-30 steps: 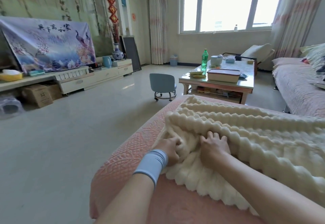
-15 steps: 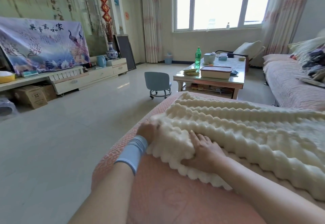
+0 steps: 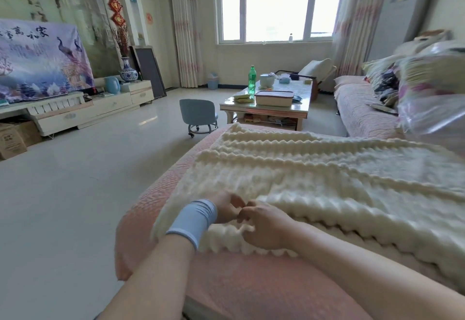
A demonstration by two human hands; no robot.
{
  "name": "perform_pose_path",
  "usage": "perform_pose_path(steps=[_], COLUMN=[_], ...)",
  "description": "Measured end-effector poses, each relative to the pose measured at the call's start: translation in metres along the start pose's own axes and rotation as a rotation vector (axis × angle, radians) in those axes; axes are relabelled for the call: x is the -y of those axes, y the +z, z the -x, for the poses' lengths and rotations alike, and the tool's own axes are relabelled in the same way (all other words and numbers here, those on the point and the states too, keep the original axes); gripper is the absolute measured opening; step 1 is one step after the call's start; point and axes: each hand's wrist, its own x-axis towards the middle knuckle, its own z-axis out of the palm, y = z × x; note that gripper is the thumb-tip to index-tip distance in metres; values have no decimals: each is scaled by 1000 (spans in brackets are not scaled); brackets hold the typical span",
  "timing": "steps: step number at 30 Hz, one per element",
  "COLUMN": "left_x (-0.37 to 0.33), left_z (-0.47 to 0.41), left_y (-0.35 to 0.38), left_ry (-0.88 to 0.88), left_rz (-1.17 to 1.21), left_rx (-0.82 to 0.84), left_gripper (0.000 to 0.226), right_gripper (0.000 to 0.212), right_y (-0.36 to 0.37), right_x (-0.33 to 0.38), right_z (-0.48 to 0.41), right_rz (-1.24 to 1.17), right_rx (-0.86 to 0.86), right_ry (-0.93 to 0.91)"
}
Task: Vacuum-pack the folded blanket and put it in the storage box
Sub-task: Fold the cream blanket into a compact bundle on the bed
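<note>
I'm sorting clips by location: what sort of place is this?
Most likely a home living room: a covered sofa, a coffee table with a green bottle, and a low media cabinet along the wall.

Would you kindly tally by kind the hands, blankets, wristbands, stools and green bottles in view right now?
Hands: 2, left hand and right hand
Cream blanket: 1
Blue wristband: 1
Blue stool: 1
Green bottle: 1
Total: 6

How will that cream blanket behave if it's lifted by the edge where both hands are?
Probably floppy: the blanket bunches where the left hand and right hand grip it. Likely light but bulky, given its puffy ridges. Unlikely to slide on the textured pink cover.
</note>
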Motion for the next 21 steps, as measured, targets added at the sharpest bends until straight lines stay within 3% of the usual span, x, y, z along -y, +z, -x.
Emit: perform_pose_path(steps=[3, 6, 10, 13, 15, 18, 21], left_x=[-18, -24, -38, -57, -71, -90, -99], left_z=[-11, -18, -22, -28, -31, -33, -28], left_y=[33, 49, 65, 76, 84, 86, 56], left_ry=[14, 103, 358, 423, 418, 374, 332], left_rz=[-201, -555, -647, -583, -601, -543, -418], left_rx=[187, 107, -127, -187, -139, -89, 23], left_gripper=[75, 94, 79, 65, 53, 21, 16], right_gripper=[37, 42, 44, 44, 32, 25, 21], right_y=[-8, -15, -9, -1, 1, -9, -26], right_x=[-49, -87, -104, -107, -106, -101, -94], right_z=[32, 61, 90, 105, 110, 119, 136], right_rz=[181, 289, 352, 312, 322, 330, 364], right_rx=[-60, -59, -87, 49, 36, -141, -351], right_ry=[142, 289, 477, 590, 556, 442, 263])
